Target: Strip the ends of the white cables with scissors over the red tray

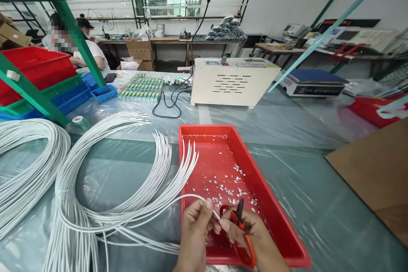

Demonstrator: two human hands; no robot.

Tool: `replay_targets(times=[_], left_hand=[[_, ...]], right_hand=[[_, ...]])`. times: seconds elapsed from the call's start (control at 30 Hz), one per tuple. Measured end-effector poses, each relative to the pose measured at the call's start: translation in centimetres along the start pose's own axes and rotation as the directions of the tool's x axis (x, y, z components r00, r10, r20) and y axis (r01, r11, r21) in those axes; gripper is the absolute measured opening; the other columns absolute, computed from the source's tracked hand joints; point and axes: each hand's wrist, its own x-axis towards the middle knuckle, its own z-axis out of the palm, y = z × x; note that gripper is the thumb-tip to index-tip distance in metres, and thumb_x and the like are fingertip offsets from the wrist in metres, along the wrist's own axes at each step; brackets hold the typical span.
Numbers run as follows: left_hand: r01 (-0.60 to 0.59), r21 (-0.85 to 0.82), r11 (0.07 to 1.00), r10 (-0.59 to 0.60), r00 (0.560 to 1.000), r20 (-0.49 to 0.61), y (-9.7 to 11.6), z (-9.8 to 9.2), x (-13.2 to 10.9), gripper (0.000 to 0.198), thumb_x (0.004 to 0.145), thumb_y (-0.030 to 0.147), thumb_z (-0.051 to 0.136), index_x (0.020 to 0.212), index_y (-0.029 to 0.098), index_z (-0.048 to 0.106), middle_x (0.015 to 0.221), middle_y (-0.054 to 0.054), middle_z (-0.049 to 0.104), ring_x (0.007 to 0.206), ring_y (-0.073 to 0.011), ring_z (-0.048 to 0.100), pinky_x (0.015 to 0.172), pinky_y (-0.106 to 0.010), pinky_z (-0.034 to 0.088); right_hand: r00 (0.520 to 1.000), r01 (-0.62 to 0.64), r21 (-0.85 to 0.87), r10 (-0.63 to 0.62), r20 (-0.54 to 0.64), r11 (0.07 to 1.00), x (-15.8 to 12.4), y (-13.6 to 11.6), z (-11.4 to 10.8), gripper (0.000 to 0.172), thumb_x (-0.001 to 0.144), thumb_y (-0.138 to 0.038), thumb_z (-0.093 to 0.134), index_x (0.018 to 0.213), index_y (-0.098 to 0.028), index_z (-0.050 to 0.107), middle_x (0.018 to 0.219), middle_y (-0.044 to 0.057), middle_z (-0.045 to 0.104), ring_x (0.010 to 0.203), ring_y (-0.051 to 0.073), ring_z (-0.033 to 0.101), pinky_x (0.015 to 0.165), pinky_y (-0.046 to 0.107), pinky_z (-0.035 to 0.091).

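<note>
My left hand [196,227] pinches a white cable [193,196] close to its end, above the near part of a red tray [270,204]. Orange-handled scissors [250,248] rest in my right hand [251,229], their dark blades pointing up and away. The thumb and fingertips of that same hand meet at the cable's end, beside my left fingers. Small white and silvery scraps [228,191] lie scattered over the tray's floor. From the left, a big coiled bundle of white cables [68,204] reaches over the tray's left rim with several loose ends.
Another cable coil [28,170] lies far left, near a green tape roll [81,123]. Beyond the tray stand a cream machine [232,83] with a black cord and a blue-topped scale [312,83]. Cardboard [376,174] juts in at right. Green frame bars cross overhead. Two people sit back left.
</note>
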Motion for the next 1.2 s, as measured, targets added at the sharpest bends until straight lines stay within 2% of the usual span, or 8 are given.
replay_targets(times=[0.13, 0.33, 0.47, 0.57, 0.7, 0.83, 0.97, 1.2], left_hand=[[-0.048, 0.073, 0.996, 0.048, 0.999, -0.003, -0.2, -0.3, 0.2, 0.031, 0.075, 0.038, 0.062, 0.060, 0.014, 0.051, 0.051, 0.004, 0.047, 0.048, -0.0066, 0.040, 0.050, -0.019, 0.032], [-0.094, 0.159, 0.983, 0.092, 0.995, 0.024, -0.3, -0.5, 0.3, 0.029, 0.080, 0.037, 0.057, 0.062, 0.014, 0.052, 0.051, 0.004, 0.047, 0.049, -0.0076, 0.041, 0.051, -0.019, 0.032], [-0.129, 0.173, 0.976, 0.119, 0.991, 0.069, 0.0, -0.6, 0.0, 0.026, 0.083, 0.034, 0.053, 0.065, 0.015, 0.054, 0.053, 0.002, 0.050, 0.051, -0.0092, 0.045, 0.052, -0.020, 0.034], [-0.135, 0.204, 0.970, 0.118, 0.989, 0.091, 0.4, -0.6, -0.4, 0.026, 0.084, 0.034, 0.051, 0.067, 0.015, 0.056, 0.058, 0.001, 0.054, 0.051, -0.0095, 0.047, 0.054, -0.021, 0.035], [-0.179, 0.265, 0.948, 0.157, 0.982, 0.103, 0.7, -0.6, -0.7, 0.028, 0.084, 0.037, 0.049, 0.069, 0.015, 0.058, 0.061, -0.001, 0.057, 0.051, -0.0105, 0.048, 0.055, -0.022, 0.036], [-0.241, 0.344, 0.908, 0.217, 0.970, 0.109, 1.0, -0.5, -1.1, 0.028, 0.085, 0.037, 0.047, 0.072, 0.016, 0.060, 0.062, -0.002, 0.059, 0.051, -0.0111, 0.049, 0.056, -0.022, 0.037], [-0.304, 0.423, 0.853, 0.285, 0.952, 0.110, 1.2, -0.5, -1.5, 0.027, 0.085, 0.036, 0.048, 0.074, 0.015, 0.062, 0.063, -0.002, 0.060, 0.055, -0.0125, 0.052, 0.057, -0.022, 0.037], [-0.347, 0.470, 0.812, 0.328, 0.936, 0.125, 1.6, -0.3, -1.7, 0.025, 0.086, 0.031, 0.047, 0.076, 0.015, 0.062, 0.061, -0.001, 0.058, 0.057, -0.0134, 0.054, 0.055, -0.022, 0.038]], right_hand=[[0.988, 0.140, -0.300, -0.152, -0.016, 0.944, 0.0, -0.4, -0.5, 0.022, 0.074, -0.035, 0.063, 0.064, -0.016, 0.062, 0.063, 0.002, 0.063, 0.058, 0.015, 0.055, 0.059, 0.025, 0.043], [0.983, 0.184, -0.505, -0.165, 0.082, 0.843, -0.3, -0.3, -1.0, 0.020, 0.078, -0.032, 0.057, 0.067, -0.016, 0.057, 0.063, 0.001, 0.059, 0.057, 0.014, 0.051, 0.057, 0.024, 0.041], [0.990, 0.131, -0.458, -0.092, 0.107, 0.879, -0.6, -0.5, -1.2, 0.024, 0.078, -0.036, 0.056, 0.066, -0.015, 0.056, 0.065, 0.002, 0.057, 0.060, 0.014, 0.050, 0.059, 0.024, 0.040], [0.984, 0.025, -0.290, 0.027, 0.175, 0.957, -1.0, -0.4, -1.5, 0.031, 0.073, -0.045, 0.059, 0.067, -0.015, 0.054, 0.062, 0.000, 0.051, 0.056, 0.012, 0.047, 0.054, 0.022, 0.037], [0.914, -0.176, -0.037, 0.177, 0.365, 0.984, -1.7, -0.2, -1.9, 0.053, 0.064, -0.069, 0.052, 0.067, -0.016, 0.049, 0.053, -0.004, 0.042, 0.045, 0.008, 0.039, 0.044, 0.020, 0.029], [0.868, -0.210, -0.072, 0.220, 0.445, 0.975, -2.4, -0.9, -1.9, 0.056, 0.070, -0.071, 0.042, 0.061, -0.016, 0.048, 0.051, -0.003, 0.044, 0.046, 0.009, 0.040, 0.047, 0.022, 0.030], [0.809, -0.262, -0.112, 0.281, 0.517, 0.959, -2.9, -0.9, -2.0, 0.057, 0.074, -0.069, 0.038, 0.060, -0.016, 0.051, 0.049, -0.002, 0.046, 0.042, 0.009, 0.043, 0.042, 0.020, 0.029], [0.803, -0.255, -0.137, 0.288, 0.522, 0.957, -2.9, -0.5, -1.9, 0.062, 0.072, -0.073, 0.037, 0.053, -0.016, 0.051, 0.043, -0.003, 0.044, 0.037, 0.009, 0.045, 0.037, 0.019, 0.027]])
